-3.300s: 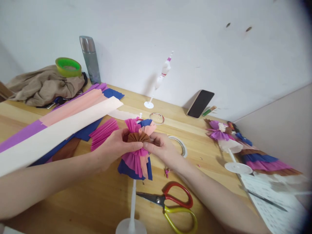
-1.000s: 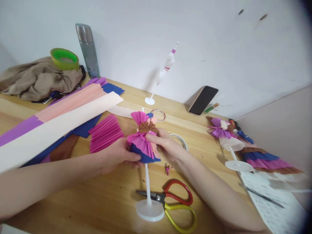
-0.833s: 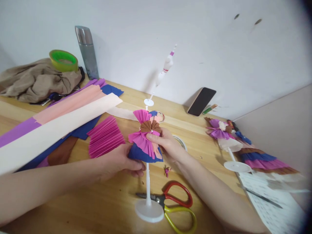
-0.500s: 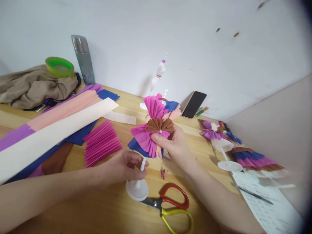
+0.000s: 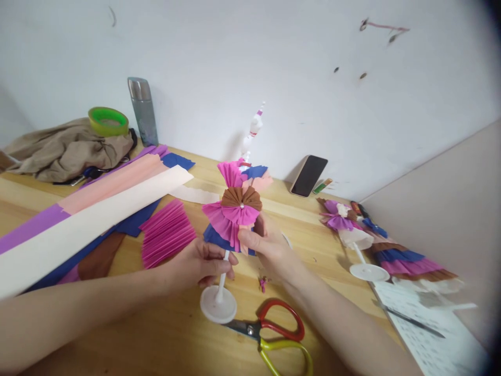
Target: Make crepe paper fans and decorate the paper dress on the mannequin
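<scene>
In the middle of the head view is a paper doll figure [image 5: 242, 203] with pink, brown, blue and peach pleated crepe paper, on a white plastic stand [image 5: 221, 292]. My left hand [image 5: 213, 261] pinches the stem of that stand below the blue skirt. My right hand [image 5: 264, 240] grips the figure's pleated paper from the right, thumb in front and the other fingers mostly hidden behind. A small pearl-like bead sits at the centre of the brown fan. Scissors [image 5: 254, 330] with one red and one yellow handle lie near the stand's round base.
Crepe paper strips [image 5: 117, 219] and a pleated pink piece [image 5: 168, 232] lie at left. Behind are a cloth [image 5: 74, 151], green tape [image 5: 108, 121], a flask [image 5: 143, 112] and a phone [image 5: 309, 176]. Another paper doll [image 5: 344, 219] and a printed sheet [image 5: 426, 329] lie right.
My right hand has moved slightly left and down along the figure, uncovering more of the brown fan. My left hand stays on the stem. The camera view has shifted a little.
</scene>
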Motion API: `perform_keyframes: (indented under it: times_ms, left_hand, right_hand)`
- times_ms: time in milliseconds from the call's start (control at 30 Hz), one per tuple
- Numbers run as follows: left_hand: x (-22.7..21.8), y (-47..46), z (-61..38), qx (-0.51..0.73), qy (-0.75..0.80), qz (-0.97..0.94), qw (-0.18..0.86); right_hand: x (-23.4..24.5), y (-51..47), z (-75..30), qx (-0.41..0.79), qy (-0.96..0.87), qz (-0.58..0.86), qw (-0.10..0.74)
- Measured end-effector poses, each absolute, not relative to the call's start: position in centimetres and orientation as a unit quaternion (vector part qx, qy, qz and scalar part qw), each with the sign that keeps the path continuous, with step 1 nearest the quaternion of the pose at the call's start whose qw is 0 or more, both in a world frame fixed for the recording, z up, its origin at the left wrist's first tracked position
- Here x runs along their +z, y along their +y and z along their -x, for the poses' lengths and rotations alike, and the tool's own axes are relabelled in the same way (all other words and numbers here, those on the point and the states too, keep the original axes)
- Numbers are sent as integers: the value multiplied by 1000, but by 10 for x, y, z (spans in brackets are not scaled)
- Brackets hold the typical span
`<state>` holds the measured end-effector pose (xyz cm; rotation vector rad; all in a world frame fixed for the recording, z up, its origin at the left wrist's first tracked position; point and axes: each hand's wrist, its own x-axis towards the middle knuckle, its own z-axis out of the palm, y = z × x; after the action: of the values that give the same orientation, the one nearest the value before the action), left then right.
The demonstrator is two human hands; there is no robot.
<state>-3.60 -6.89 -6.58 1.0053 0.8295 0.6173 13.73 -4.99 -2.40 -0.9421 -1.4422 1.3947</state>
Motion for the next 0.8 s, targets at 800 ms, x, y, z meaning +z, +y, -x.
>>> perform_keyframes:
  times_ms: [800]
  left_hand:
    - [-67, -70, 33, 310, 422, -521, 674]
  right_hand:
    - [-38, -29, -134, 598, -489, 396, 497]
